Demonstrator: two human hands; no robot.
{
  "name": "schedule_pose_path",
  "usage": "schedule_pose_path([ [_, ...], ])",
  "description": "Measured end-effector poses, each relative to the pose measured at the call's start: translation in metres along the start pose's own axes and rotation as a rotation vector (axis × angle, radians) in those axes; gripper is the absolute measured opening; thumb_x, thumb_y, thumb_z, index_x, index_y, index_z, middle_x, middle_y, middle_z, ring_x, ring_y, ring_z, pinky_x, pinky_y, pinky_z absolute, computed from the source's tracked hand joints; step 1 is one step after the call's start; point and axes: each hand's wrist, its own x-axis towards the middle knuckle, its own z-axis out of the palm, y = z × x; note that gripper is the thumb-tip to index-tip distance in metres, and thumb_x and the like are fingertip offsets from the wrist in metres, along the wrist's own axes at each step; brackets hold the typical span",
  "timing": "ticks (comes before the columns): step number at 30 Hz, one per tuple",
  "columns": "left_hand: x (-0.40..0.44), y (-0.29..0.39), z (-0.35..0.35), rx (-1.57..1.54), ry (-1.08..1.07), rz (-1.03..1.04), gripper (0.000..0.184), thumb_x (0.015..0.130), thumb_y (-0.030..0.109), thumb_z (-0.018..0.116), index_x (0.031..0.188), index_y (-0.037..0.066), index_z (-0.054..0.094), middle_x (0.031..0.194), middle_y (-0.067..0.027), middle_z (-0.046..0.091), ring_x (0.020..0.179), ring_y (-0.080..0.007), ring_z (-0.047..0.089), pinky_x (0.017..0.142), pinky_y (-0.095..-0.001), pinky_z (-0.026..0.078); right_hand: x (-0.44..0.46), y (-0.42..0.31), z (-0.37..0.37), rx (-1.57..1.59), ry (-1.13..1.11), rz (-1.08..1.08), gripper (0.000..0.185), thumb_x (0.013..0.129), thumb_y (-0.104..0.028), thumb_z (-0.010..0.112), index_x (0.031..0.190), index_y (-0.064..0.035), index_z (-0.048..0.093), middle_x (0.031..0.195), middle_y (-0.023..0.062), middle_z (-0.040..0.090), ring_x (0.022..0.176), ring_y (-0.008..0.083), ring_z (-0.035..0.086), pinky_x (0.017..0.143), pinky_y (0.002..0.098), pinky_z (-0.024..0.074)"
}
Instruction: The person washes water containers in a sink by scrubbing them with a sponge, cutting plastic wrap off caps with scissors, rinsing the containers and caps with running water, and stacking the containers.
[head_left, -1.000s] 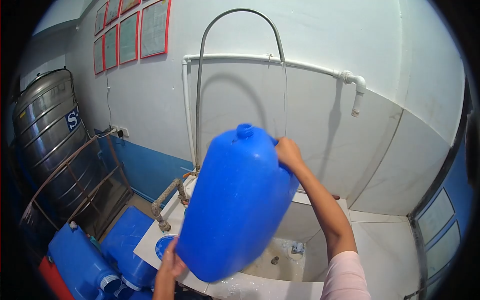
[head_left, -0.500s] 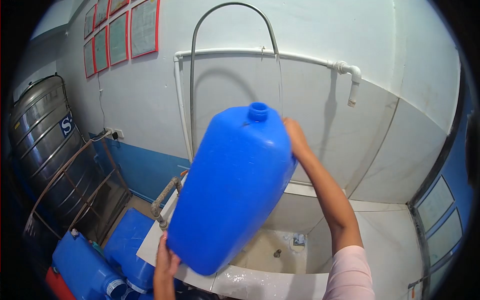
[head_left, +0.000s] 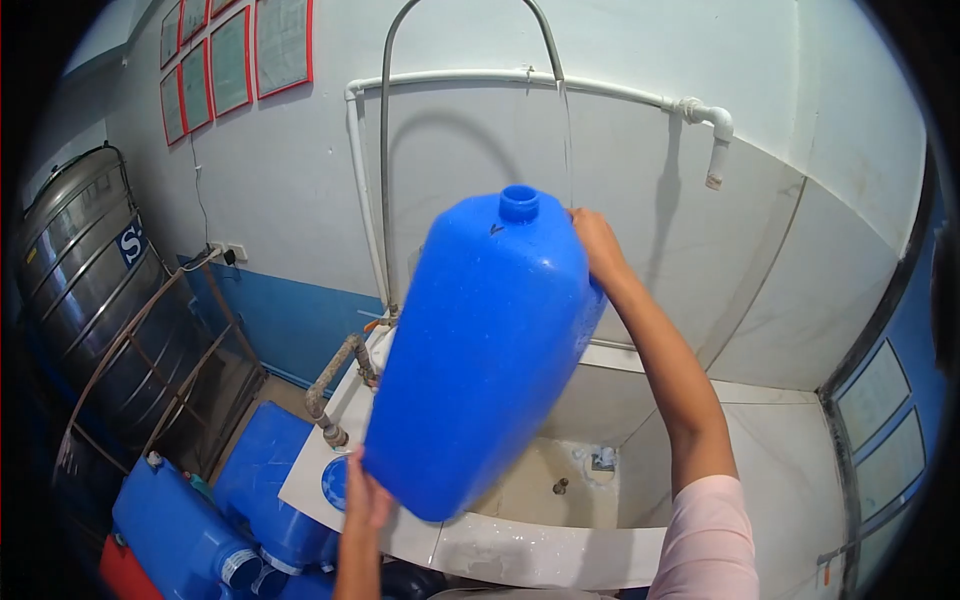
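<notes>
A large blue plastic jug point(head_left: 480, 350) is held tilted over the tiled basin, its uncapped neck point(head_left: 519, 204) pointing up and its base toward me. My left hand point(head_left: 370, 490) grips the jug's lower left corner. My right hand point(head_left: 597, 245) is closed at the upper right side, by the neck; its fingertips are partly hidden behind the jug. Thin water runs from the curved metal pipe point(head_left: 548, 45) down behind the jug's top, where I cannot see it land. On the ledge by my left hand lies a round blue lid point(head_left: 336, 484).
The tiled basin point(head_left: 560, 555) has a wet front rim and a drain fitting point(head_left: 560, 486). A corroded pipe point(head_left: 328, 385) rises from the left ledge. More blue jugs point(head_left: 180, 520) stand low on the left, with a steel tank point(head_left: 90, 320) behind. A white pipe point(head_left: 620, 90) crosses the wall.
The jug and both hands have shifted to the right relative to the basin, and the blue lid on the ledge has come into view. The camera view has tilted slightly.
</notes>
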Motion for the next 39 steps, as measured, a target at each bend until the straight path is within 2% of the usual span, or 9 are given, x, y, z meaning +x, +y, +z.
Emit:
schedule_pose_path([
  [4, -0.029, -0.044, -0.019, -0.164, 0.012, -0.282, 0.048, 0.091, 0.045, 0.044, 0.119, 0.006, 0.051, 0.117, -0.0073, 0.057, 0.105, -0.0243, 0.056, 0.089, -0.0398, 0.046, -0.012, 0.019, 0.035, -0.301, -0.214, 0.011, 0.040, 0.068, -0.035, 0.062, 0.081, 0.0019, 0.067, 0.083, 0.0270, 0.063, 0.082, 0.0421, 0.062, 0.073, 0.0477, 0.0489],
  [10, -0.047, 0.064, 0.017, 0.094, 0.035, 0.102, 0.054, 0.093, 0.047, 0.037, 0.122, 0.002, 0.047, 0.111, -0.0138, 0.060, 0.098, -0.0247, 0.061, 0.086, -0.0383, 0.050, -0.010, -0.015, 0.002, -0.137, 0.011, 0.046, 0.037, 0.067, -0.032, 0.063, 0.081, 0.0025, 0.068, 0.082, 0.0263, 0.064, 0.081, 0.0411, 0.063, 0.074, 0.0471, 0.0494],
  [18, -0.038, -0.035, -0.026, -0.175, 0.113, -0.175, 0.043, 0.094, 0.040, 0.037, 0.115, 0.004, 0.050, 0.112, -0.0120, 0.058, 0.098, -0.0226, 0.060, 0.084, -0.0373, 0.051, -0.023, 0.015, 0.038, -0.242, -0.164, 0.021, 0.037, 0.069, -0.031, 0.062, 0.080, 0.0039, 0.067, 0.082, 0.0285, 0.062, 0.079, 0.0425, 0.062, 0.072, 0.0473, 0.0493],
  [22, -0.053, 0.052, 0.001, 0.045, -0.020, -0.005, 0.049, 0.094, 0.044, 0.036, 0.118, 0.003, 0.049, 0.111, -0.0102, 0.058, 0.101, -0.0223, 0.058, 0.089, -0.0370, 0.048, -0.017, -0.025, 0.007, -0.168, -0.100, 0.079, 0.036, 0.068, -0.031, 0.063, 0.079, 0.0032, 0.068, 0.082, 0.0273, 0.063, 0.080, 0.0416, 0.063, 0.073, 0.0473, 0.0497],
  [28, -0.005, -0.027, -0.011, -0.040, 0.121, 0.086, 0.049, 0.092, 0.044, 0.037, 0.120, 0.006, 0.049, 0.114, -0.0087, 0.059, 0.099, -0.0218, 0.059, 0.081, -0.0342, 0.050, 0.006, 0.026, 0.036, -0.177, -0.134, 0.046, 0.039, 0.070, -0.035, 0.062, 0.083, 0.0020, 0.067, 0.086, 0.0283, 0.063, 0.084, 0.0419, 0.062, 0.075, 0.0477, 0.0487],
  [32, -0.033, -0.006, 0.003, -0.011, -0.005, -0.071, 0.049, 0.092, 0.043, 0.038, 0.125, 0.008, 0.045, 0.111, -0.0085, 0.060, 0.100, -0.0198, 0.058, 0.078, -0.0309, 0.050, -0.021, 0.155, 0.096, 0.083, -0.156, -0.115, 0.051, 0.077, -0.026, 0.058, 0.120, 0.0001, 0.046, 0.102, 0.0277, 0.060, 0.097, 0.0419, 0.058, 0.085, 0.0453, 0.0449],
  [34, -0.028, 0.027, 0.015, 0.152, -0.091, 0.150, 0.054, 0.092, 0.043, 0.038, 0.132, 0.007, 0.039, 0.111, -0.0110, 0.059, 0.100, -0.0203, 0.058, 0.082, -0.0323, 0.048, -0.063, 0.199, 0.081, 0.299, -0.155, -0.055, 0.050, 0.085, -0.031, 0.055, 0.123, -0.0021, 0.043, 0.119, 0.0212, 0.054, 0.107, 0.0304, 0.055, 0.090, 0.0386, 0.0431],
  [36, -0.020, 0.045, 0.065, 0.341, -0.010, 0.306, 0.056, 0.092, 0.041, 0.039, 0.136, 0.007, 0.034, 0.112, -0.0141, 0.057, 0.101, -0.0216, 0.057, 0.087, -0.0326, 0.046, -0.119, 0.228, 0.072, 0.611, -0.119, 0.181, 0.050, 0.085, -0.032, 0.054, 0.123, -0.0022, 0.043, 0.119, 0.0210, 0.054, 0.107, 0.0303, 0.054, 0.090, 0.0387, 0.0430],
  [39, -0.009, 0.057, 0.141, 0.707, -0.230, 0.570, 0.056, 0.091, 0.036, 0.045, 0.134, 0.003, 0.035, 0.113, -0.0177, 0.056, 0.108, -0.0243, 0.054, 0.092, -0.0347, 0.041, -0.191, 0.248, 0.079, 1.026, -0.013, 0.411, 0.050, 0.085, -0.032, 0.054, 0.124, -0.0024, 0.043, 0.119, 0.0206, 0.054, 0.107, 0.0302, 0.054, 0.091, 0.0387, 0.0428],
])
